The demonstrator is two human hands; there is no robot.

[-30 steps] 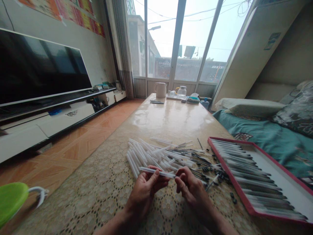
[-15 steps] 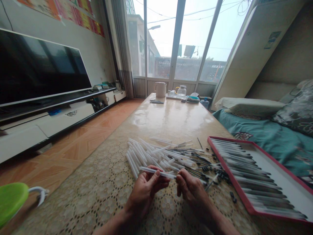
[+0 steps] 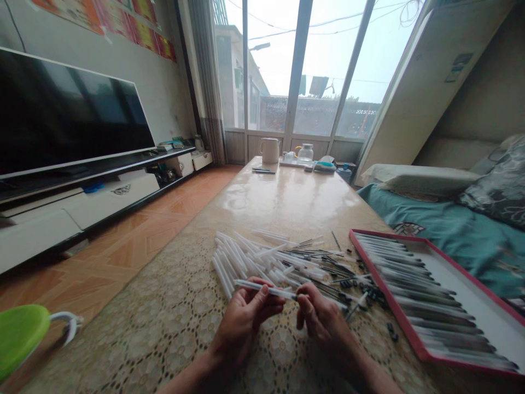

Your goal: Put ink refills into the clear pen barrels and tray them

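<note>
— Right fingers point(image 3: 307, 298) have risen to the end of the tube point(image 3: 266, 289) since the earlier frame, while the left hand point(image 3: 241, 323) has barely shifted. What step is this?

— Seated at a table, a person works both hands at a single white plastic tube, close by a pile point(image 3: 241, 262) of loose ones. The next move appears to call for a steady hold, with the tube's end kept lined up between the fingers.

— Which way does it point?

— Its long axis lies nearly level across the view, dipping slightly to the right. One end points at the right hand point(image 3: 324, 323), the other back over the pile's near edge.

— And the grip?

— Left thumb and fingers are clenched around the tube near its middle. Right fingers curl at its tip, but whether they grip it cannot be told.

— Where is it now?

— Held just above the lace tablecloth point(image 3: 143, 350), in front of the pile, with dark rods point(image 3: 328, 268) to the right and a red-rimmed tray point(image 3: 388, 296) of long tubes beyond.
</note>
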